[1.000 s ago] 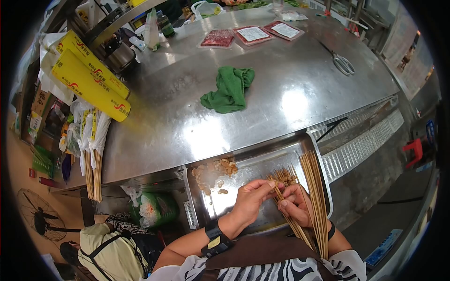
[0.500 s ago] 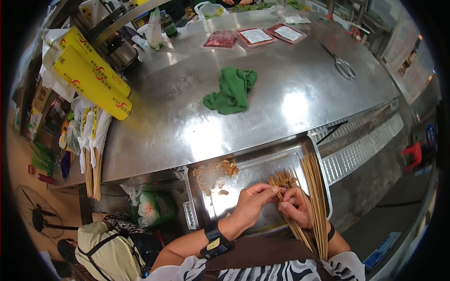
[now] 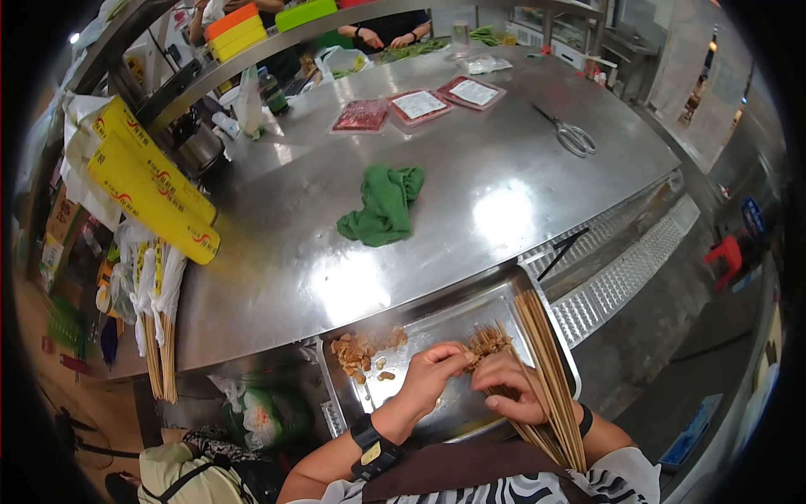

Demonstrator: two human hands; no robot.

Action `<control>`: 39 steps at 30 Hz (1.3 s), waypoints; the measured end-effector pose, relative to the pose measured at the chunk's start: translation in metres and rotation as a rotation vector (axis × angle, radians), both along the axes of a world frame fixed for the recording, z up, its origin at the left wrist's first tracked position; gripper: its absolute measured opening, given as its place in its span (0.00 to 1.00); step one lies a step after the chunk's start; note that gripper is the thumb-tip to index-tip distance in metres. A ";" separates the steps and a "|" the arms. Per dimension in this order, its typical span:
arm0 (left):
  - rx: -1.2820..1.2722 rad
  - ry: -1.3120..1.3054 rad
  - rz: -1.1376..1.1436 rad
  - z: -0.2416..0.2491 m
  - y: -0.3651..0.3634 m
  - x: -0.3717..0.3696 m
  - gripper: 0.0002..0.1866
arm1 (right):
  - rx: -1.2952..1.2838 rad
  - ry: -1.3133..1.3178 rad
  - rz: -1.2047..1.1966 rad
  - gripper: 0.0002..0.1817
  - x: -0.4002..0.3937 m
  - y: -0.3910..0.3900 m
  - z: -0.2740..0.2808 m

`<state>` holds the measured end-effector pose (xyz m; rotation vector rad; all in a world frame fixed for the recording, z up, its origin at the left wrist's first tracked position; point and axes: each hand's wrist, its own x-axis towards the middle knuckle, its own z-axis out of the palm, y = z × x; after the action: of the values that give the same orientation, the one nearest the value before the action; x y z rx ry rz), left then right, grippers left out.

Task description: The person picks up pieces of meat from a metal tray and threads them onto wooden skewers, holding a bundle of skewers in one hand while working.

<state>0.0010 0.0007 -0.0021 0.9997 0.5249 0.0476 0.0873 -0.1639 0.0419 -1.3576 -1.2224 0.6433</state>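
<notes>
A metal tray (image 3: 336,391) lies in front of me, below the table's near edge. At its left are brown meat pieces (image 3: 354,353). My left hand (image 3: 430,378) has its fingers pinched at the bundle of meat-tipped skewers (image 3: 487,340); what lies between the fingertips is too small to make out. My right hand (image 3: 514,388) is curled round the skewer bundle, whose sticks run down under the palm. Along the tray's right side rest long bare bamboo skewers (image 3: 546,353).
On the steel table (image 3: 277,227) lie a green cloth (image 3: 383,206), packed red meat (image 3: 417,105) and scissors (image 3: 573,137). Yellow film boxes (image 3: 151,189) and wrapped skewers (image 3: 159,311) are at the left. A seated person (image 3: 193,475) is lower left; another person's hands (image 3: 386,39) are across the table.
The view has shifted, so the far side shows more. My right hand has turned over, its back now more visible, and both hands remain close together at the skewer tips.
</notes>
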 end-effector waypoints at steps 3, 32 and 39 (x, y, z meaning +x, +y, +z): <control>0.069 0.026 -0.050 -0.006 0.003 0.005 0.05 | -0.263 -0.304 0.089 0.11 0.003 -0.003 0.008; -0.047 -0.226 -0.028 0.039 0.002 0.004 0.12 | -0.314 0.041 -0.095 0.10 -0.012 0.009 -0.003; 0.048 -0.231 0.005 0.032 0.007 -0.001 0.15 | -0.276 0.676 -0.191 0.14 -0.009 0.006 -0.016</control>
<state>-0.0001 0.0080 0.0295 1.0244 0.3161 0.1782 0.0783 -0.1581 0.0263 -1.3002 -0.4679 1.0516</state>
